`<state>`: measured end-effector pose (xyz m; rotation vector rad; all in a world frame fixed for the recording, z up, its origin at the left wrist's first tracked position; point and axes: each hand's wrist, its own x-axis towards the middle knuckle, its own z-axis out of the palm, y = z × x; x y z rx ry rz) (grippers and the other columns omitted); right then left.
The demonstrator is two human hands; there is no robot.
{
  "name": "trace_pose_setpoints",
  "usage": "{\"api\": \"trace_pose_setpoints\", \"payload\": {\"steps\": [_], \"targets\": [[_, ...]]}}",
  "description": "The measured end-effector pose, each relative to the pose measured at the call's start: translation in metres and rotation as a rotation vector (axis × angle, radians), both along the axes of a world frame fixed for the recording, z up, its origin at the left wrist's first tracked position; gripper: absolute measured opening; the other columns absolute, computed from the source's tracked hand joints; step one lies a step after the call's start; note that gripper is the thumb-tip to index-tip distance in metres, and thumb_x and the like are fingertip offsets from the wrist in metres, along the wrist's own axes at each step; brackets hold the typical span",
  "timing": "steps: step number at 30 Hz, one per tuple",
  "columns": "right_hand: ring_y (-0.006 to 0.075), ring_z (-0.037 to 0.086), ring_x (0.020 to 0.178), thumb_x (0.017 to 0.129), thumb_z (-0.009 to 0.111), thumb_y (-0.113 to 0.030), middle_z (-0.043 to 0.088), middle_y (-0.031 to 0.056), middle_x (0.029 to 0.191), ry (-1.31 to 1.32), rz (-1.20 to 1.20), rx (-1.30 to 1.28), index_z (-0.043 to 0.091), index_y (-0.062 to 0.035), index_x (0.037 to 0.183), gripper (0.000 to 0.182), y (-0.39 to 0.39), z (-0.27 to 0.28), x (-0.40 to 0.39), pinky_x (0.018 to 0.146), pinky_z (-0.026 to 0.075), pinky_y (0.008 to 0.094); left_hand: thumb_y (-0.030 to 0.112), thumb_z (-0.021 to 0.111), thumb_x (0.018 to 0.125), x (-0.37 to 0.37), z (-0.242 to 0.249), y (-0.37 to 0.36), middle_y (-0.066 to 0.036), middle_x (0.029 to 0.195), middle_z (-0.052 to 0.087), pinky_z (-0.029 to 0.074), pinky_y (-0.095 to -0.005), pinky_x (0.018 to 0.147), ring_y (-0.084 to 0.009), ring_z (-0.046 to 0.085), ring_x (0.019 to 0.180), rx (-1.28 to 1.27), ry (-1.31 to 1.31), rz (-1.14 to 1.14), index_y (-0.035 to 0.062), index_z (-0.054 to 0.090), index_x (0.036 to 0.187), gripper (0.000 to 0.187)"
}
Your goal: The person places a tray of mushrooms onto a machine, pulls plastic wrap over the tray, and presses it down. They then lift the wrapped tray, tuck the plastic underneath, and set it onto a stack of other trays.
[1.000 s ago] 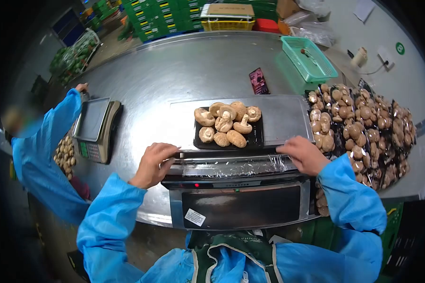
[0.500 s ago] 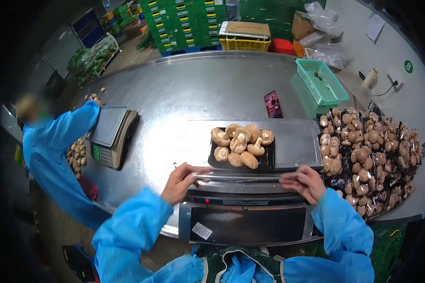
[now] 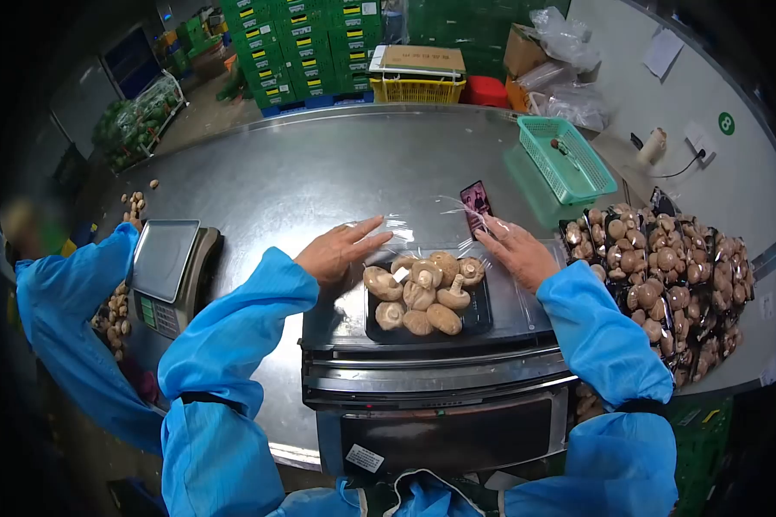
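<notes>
Several brown mushrooms (image 3: 420,297) lie in a black tray (image 3: 483,320) on the metal wrapping machine (image 3: 336,323). Clear film (image 3: 398,226) stretches over the tray and rises in wrinkles past its far side. My left hand (image 3: 341,250) is at the tray's far left, palm down, its fingers at the film's edge. At the far right my right hand (image 3: 517,252) has its fingers closed against the film, near a phone (image 3: 476,205) that lies on the table.
A scale (image 3: 174,276) stands on the left, beside a co-worker's blue sleeve (image 3: 78,276) and loose mushrooms. Wrapped mushroom trays (image 3: 664,267) are piled on the right. A green basket (image 3: 569,159) sits at the back right of the metal table (image 3: 302,164).
Both my hands have moved forward from the machine's front bar to the far side of the tray, drawing film over the mushrooms. The co-worker's arm has shifted too, and the view has moved slightly.
</notes>
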<state>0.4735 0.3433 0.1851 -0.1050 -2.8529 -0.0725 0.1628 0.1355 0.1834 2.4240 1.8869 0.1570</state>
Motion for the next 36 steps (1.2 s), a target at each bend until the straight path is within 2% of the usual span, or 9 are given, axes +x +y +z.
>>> {"api": "trace_pose_setpoints", "payload": {"steps": [10,12,17,19,22,26,29,33,36], "targets": [[0.0303,0.050,0.113,0.085,0.052,-0.012,0.050,0.0165,0.125,0.075,-0.087,-0.333,0.050,-0.0062,0.124,0.039,-0.033,-0.047,0.013,0.095,0.040,0.0401,0.009,0.048,0.088,0.038,-0.055,-0.042,-0.020,0.143,0.030,0.034,-0.0389,0.103,-0.0362,0.043,0.121,0.149,-0.588,0.138,0.0056,0.044,0.131,0.043],[0.0250,0.054,0.109,0.090,0.046,-0.014,0.057,0.0134,0.116,0.109,-0.263,-1.355,0.054,-0.0016,0.118,0.031,-0.057,-0.044,0.036,0.093,0.041,0.0380,0.017,0.038,0.095,0.081,-0.025,-0.067,-0.015,0.127,0.050,0.039,-0.0368,0.097,-0.0275,0.050,0.113,-0.092,-1.377,0.548,0.0000,0.052,0.119,0.033],[0.0156,0.057,0.102,0.093,0.049,-0.019,0.059,0.0067,0.114,-0.025,-0.615,-2.138,0.055,-0.0017,0.117,0.030,-0.155,0.032,0.100,0.087,0.046,0.0302,0.023,0.040,0.094,0.153,0.024,-0.148,-0.012,0.115,0.059,0.045,-0.0338,0.093,-0.0214,0.058,0.104,-0.628,-2.002,0.891,-0.0011,0.054,0.115,0.035],[0.0116,0.058,0.091,0.093,0.049,-0.019,0.061,0.0040,0.103,-0.067,-0.681,-2.282,0.054,-0.0007,0.116,0.030,-0.190,0.027,0.132,0.076,0.048,0.0256,0.031,0.041,0.095,0.181,0.008,-0.184,-0.006,0.104,0.061,0.049,-0.0301,0.074,-0.0165,0.060,0.090,-0.636,-2.124,0.959,0.0077,0.057,0.113,0.033],[0.0028,0.048,0.067,0.092,0.048,-0.013,0.051,-0.0016,0.080,-0.077,-0.820,-2.393,0.055,-0.0025,0.107,0.019,-0.235,-0.034,0.172,0.055,0.039,0.0180,0.023,0.046,0.094,0.226,-0.046,-0.231,-0.007,0.103,0.062,0.050,-0.0338,0.079,-0.0161,0.061,0.094,-0.623,-2.189,1.242,0.0046,0.055,0.114,0.028],[0.0182,0.061,0.084,0.089,0.051,-0.012,0.060,0.0092,0.098,0.308,-0.732,-2.476,0.055,-0.0005,0.104,0.020,-0.247,-0.043,0.194,0.074,0.052,0.0341,0.020,0.049,0.092,0.250,-0.062,-0.265,-0.009,0.099,0.062,0.050,-0.0333,0.078,-0.0187,0.061,0.092,-0.243,-2.131,1.199,0.0009,0.056,0.110,0.027],[0.0175,0.060,0.083,0.089,0.052,-0.013,0.060,0.0093,0.101,0.374,-0.811,-2.522,0.055,0.0000,0.105,0.021,-0.247,-0.027,0.184,0.074,0.051,0.0330,0.018,0.048,0.092,0.254,-0.033,-0.255,-0.007,0.091,0.063,0.050,-0.0294,0.074,-0.0165,0.061,0.082,-0.009,-1.998,1.219,0.0004,0.056,0.110,0.026],[0.0067,0.047,0.060,0.092,0.054,-0.016,0.052,0.0011,0.070,0.275,-0.874,-1.686,0.057,-0.0008,0.089,0.015,-0.273,-0.052,0.157,0.052,0.040,0.0235,0.017,0.050,0.093,0.264,-0.056,-0.249,0.001,0.075,0.055,0.040,-0.0215,0.057,-0.0089,0.048,0.063,0.084,-1.485,1.270,0.0014,0.058,0.100,0.019],[0.0038,0.046,0.056,0.093,0.050,-0.015,0.049,-0.0033,0.063,0.460,-0.826,-1.442,0.055,-0.0034,0.082,0.017,-0.276,-0.070,0.155,0.049,0.038,0.0205,0.018,0.050,0.094,0.260,-0.084,-0.249,0.004,0.067,0.047,0.032,-0.0193,0.049,-0.0029,0.041,0.058,0.260,-1.399,1.261,0.0037,0.055,0.084,0.018]]}}
